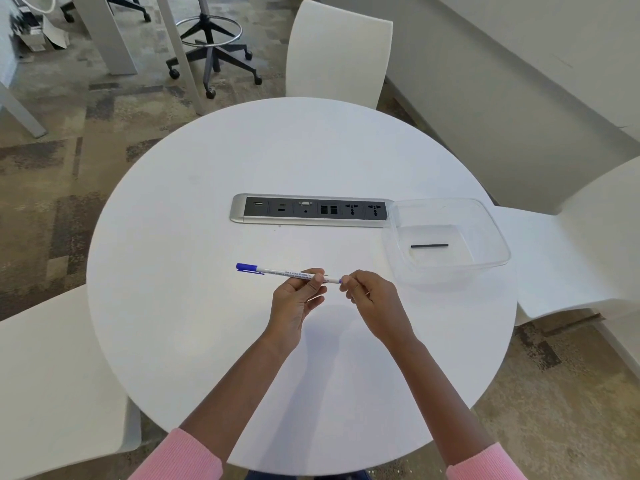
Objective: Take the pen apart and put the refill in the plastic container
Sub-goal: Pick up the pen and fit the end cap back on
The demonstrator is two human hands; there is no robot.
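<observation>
A white pen [277, 271] with a blue cap at its left end is held level above the round white table [194, 341]. My left hand [298, 299] grips the barrel near its right half. My right hand [370, 296] pinches the small blue end piece at the pen's right tip. To the right stands a clear plastic container [491, 233], and a short thin black stick [429, 245] lies on its bottom. Whether that stick is a refill I cannot tell.
A grey power and socket strip [311, 210] is set into the table's middle, touching the container's left corner. White chairs stand at the far side [339, 53], at the right [571, 258] and at the near left [52, 382].
</observation>
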